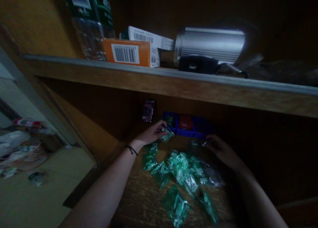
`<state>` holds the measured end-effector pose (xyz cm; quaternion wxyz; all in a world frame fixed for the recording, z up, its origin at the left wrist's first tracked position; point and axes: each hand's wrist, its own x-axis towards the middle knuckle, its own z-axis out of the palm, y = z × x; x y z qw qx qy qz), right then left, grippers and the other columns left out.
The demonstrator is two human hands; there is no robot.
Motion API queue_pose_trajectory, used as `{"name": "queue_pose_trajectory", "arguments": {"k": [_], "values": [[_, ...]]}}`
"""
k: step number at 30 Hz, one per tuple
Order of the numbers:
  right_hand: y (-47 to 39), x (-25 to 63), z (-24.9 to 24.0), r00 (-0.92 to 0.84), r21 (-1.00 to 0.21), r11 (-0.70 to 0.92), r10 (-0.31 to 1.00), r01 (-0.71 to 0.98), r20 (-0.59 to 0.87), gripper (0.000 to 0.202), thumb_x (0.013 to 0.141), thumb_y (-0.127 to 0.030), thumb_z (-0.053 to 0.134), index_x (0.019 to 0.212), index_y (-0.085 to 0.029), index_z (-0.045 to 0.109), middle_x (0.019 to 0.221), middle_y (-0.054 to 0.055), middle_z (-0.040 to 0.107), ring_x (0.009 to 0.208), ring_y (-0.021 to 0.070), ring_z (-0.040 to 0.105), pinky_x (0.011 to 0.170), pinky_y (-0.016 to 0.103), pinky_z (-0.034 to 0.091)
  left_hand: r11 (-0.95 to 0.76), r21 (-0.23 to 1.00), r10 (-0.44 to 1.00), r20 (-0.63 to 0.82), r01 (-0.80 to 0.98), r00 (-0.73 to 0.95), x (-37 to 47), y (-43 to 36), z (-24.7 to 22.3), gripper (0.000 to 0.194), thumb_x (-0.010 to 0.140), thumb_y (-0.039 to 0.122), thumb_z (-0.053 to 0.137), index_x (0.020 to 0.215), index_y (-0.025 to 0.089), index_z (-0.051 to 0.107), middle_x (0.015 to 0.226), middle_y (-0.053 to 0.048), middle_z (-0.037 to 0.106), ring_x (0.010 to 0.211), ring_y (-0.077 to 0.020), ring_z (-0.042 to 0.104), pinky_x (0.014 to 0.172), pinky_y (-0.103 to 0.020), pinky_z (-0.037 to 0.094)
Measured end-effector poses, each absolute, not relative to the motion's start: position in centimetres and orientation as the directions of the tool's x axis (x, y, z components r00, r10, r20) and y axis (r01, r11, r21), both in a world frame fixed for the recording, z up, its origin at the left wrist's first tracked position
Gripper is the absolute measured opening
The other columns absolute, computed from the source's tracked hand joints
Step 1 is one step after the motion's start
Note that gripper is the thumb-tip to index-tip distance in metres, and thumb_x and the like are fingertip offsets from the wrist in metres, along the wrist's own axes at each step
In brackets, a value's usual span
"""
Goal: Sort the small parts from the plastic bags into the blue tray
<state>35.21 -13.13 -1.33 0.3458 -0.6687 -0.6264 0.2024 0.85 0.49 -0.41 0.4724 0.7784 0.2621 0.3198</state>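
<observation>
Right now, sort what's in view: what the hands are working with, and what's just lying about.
In hand:
left hand holding small green packet
right hand
pile of green packets
blue tray

Lying about:
orange box
white box
silver cylinder

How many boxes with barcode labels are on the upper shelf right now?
2: an orange box at the shelf's front edge, and a white box lying behind it. Others may be hidden in the dark at the back.

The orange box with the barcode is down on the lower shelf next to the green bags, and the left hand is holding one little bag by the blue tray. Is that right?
Not quite. The orange box sits on the upper shelf, above the green bags, as the head view shows. The rest holds: the left hand pinches one little bag by the blue tray.
</observation>
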Motion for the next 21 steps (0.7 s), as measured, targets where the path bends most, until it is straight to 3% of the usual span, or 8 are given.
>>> {"name": "queue_pose_trajectory", "arguments": {"k": [4, 8, 11, 17, 21], "values": [[-13.1, 35.2, -1.3, 0.102, -0.717, 0.088, 0.971, 0.691, 0.217, 0.023, 0.091, -0.047, 0.055, 0.102, -0.028, 0.062, 0.099, 0.003, 0.070, 0.096, 0.0250, 0.065, 0.087, 0.038, 0.048, -0.474, 0.873, 0.721, 0.311, 0.113, 0.620, 0.9, 0.8, -0.1, 0.020, 0.092, 0.039, 0.062, 0.093, 0.020, 0.064, 0.096, -0.002, 0.065, 0.096, -0.0190, 0.060, 0.092, -0.036, 0.044], [-12.9, 35.6, -1.2, 0.092, -0.725, 0.138, 0.959, 0.675, 0.268, 0.021, 0.091, -0.046, 0.054, 0.091, -0.025, 0.061, 0.091, 0.001, 0.067, 0.091, 0.0235, 0.063, 0.084, 0.036, 0.047, -0.411, 0.907, 0.757, 0.284, 0.090, 0.589, 1.0, 0.7, -0.1, 0.017, 0.085, 0.032, 0.069, 0.095, 0.020, 0.062, 0.094, -0.001, 0.064, 0.094, -0.0186, 0.060, 0.089, -0.036, 0.047], [-12.8, 35.7, -1.1, 0.084, -0.726, 0.143, 0.960, 0.672, 0.267, 0.022, 0.091, -0.045, 0.055, 0.089, -0.024, 0.062, 0.089, 0.001, 0.067, 0.090, 0.0231, 0.063, 0.083, 0.035, 0.046, -0.367, 0.928, 0.762, 0.257, 0.069, 0.595, 1.1, 0.4, -0.2, 0.027, 0.080, 0.022, 0.071, 0.104, 0.022, 0.057, 0.099, 0.000, 0.062, 0.095, -0.0178, 0.061, 0.086, -0.034, 0.049], [-13.0, 35.5, -1.0, 0.097, -0.783, 0.113, 0.972, 0.612, 0.216, 0.024, 0.090, -0.045, 0.057, 0.094, -0.024, 0.067, 0.094, 0.003, 0.072, 0.093, 0.0249, 0.065, 0.084, 0.036, 0.047, -0.363, 0.922, 0.710, 0.178, 0.137, 0.681, 0.9, -0.2, 0.5, 0.052, 0.076, 0.011, 0.070, 0.123, 0.027, 0.054, 0.130, -0.006, 0.058, 0.116, -0.0222, 0.057, 0.098, -0.039, 0.047], [-13.2, 35.1, -0.4, 0.108, -0.784, 0.114, 0.968, 0.610, 0.225, 0.024, 0.086, -0.046, 0.059, 0.089, -0.024, 0.069, 0.089, 0.003, 0.073, 0.089, 0.0247, 0.065, 0.084, 0.035, 0.048, -0.368, 0.914, 0.697, 0.148, 0.173, 0.701, 0.7, -0.1, 0.8, 0.061, 0.074, 0.019, 0.077, 0.129, 0.027, 0.053, 0.123, -0.006, 0.057, 0.102, -0.0190, 0.062, 0.092, -0.037, 0.049]]}}
